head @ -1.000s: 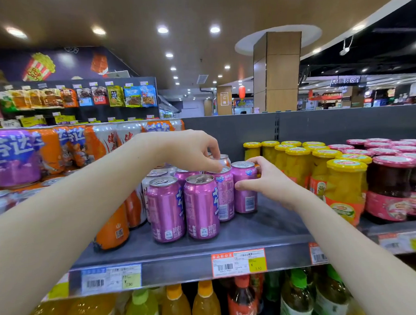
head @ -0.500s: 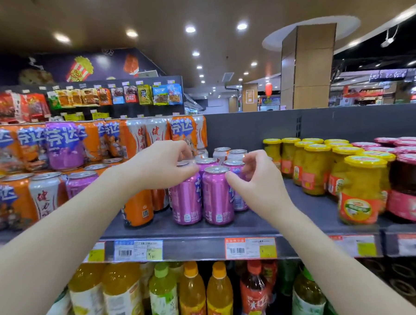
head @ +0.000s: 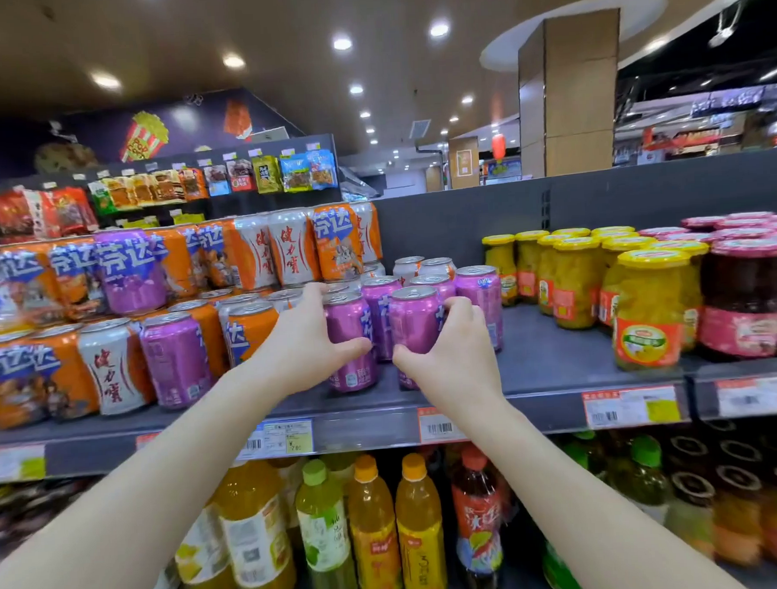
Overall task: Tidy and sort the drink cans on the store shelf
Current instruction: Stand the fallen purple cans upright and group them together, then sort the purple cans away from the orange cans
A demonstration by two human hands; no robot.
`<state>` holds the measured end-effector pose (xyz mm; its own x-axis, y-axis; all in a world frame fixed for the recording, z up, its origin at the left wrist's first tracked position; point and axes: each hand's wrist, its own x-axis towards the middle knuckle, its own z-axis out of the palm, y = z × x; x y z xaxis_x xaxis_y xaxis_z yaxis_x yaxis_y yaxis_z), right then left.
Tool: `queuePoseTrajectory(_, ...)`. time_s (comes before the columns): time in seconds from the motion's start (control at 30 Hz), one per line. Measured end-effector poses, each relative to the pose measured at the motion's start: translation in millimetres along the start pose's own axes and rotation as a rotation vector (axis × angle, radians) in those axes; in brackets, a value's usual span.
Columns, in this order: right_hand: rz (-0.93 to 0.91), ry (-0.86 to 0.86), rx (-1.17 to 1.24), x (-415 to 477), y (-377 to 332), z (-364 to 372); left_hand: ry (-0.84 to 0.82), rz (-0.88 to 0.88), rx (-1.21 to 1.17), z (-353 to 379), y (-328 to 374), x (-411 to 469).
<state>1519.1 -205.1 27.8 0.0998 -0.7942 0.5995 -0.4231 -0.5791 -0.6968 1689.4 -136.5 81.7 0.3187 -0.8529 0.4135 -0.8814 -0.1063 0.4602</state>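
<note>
Gripping two front purple cans: left grip (head: 306, 343) curls round left purple can (head: 349, 319), thumb across front; right grip (head: 460, 358) curls round right purple can (head: 413, 320). Both upright on shelf (head: 552, 353), side by side, left of yellow-lidded jars (head: 648, 307). Likely aim: squaring purple group, labels facing out. Mixed cans (head: 174, 355), orange, white, purple, farther left of jars, unsorted. Jars hold yellow fruit pieces; bottles (head: 371, 520), below and left of jars, hold orange and green drink.

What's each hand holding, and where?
The left hand grips the front-left purple can around its side; the right hand grips the front-right purple can likewise.
</note>
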Motion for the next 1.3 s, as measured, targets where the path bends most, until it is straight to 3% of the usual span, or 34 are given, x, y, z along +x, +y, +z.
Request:
queuePoseTrajectory(0.17,0.046,0.074,-0.08,1.9,18.6,-29.5,0.097,-0.023,-0.19,10.3,-1.5,-14.2)
queuePoseTrajectory(0.33,0.09,0.152,-0.169,5.8,31.8,-50.8,0.086,-0.007,-0.333,20.5,2.9,-17.6)
queuePoseTrajectory(0.8,0.136,0.264,-0.323,8.9,40.4,-52.6,0.068,0.086,-0.364,43.0,33.4,-20.6)
queuePoseTrajectory(0.9,0.0,0.404,-0.299,-4.7,24.0,-46.5,0.076,0.102,-0.393,42.0,31.2,-28.8)
queuePoseTrajectory(0.97,-0.158,0.43,-0.137,-14.2,7.0,-37.6,0.209,0.136,-0.399,36.3,21.9,-36.0)
queuePoseTrajectory(1.1,-0.323,0.257,0.149,-29.2,-35.0,-8.7,0.516,0.164,-0.295,16.5,-16.6,-49.0)
queuePoseTrajectory(1.2,-0.278,0.067,0.281,-38.1,-62.4,18.6,0.639,0.061,-0.23,-0.2,-53.8,-54.8)
queuePoseTrajectory(1.3,-0.195,-0.172,0.231,-37.7,-78.9,52.1,0.666,0.019,-0.193,-20.5,-87.0,-59.5)
